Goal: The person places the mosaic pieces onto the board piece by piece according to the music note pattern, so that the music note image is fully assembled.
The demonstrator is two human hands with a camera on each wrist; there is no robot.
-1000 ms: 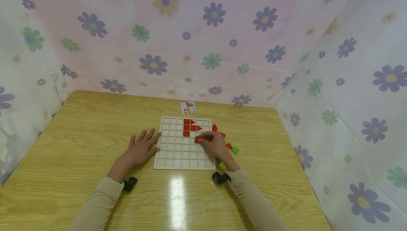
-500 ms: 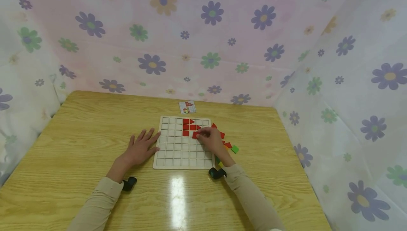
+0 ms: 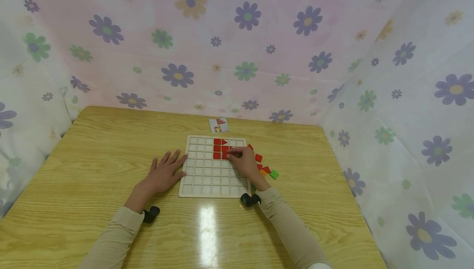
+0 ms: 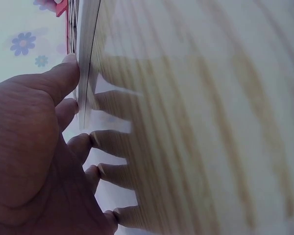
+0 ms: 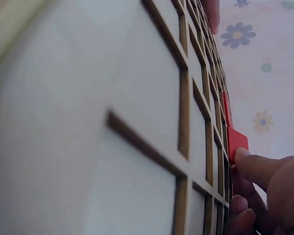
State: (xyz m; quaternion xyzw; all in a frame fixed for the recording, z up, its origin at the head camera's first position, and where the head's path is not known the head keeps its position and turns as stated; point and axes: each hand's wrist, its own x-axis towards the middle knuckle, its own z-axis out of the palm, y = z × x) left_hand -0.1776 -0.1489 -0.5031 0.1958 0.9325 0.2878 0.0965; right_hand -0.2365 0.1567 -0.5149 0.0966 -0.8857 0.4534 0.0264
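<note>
As the left hand (image 3: 161,175) (spread) touches the board (image 3: 206,180), the right hand (image 3: 246,163) pinches a tile (image 5: 236,139) — red.

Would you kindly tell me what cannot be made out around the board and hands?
Head view: cells of the board beneath the right hand, which covers them.
Head view: number of loose pieces, some partly behind that hand.
Head view: exact pattern on the card, too small.
Right wrist view: full outline of the red piece, partly behind the thumb.
Right wrist view: most of the left hand, cut off by top edge.
</note>
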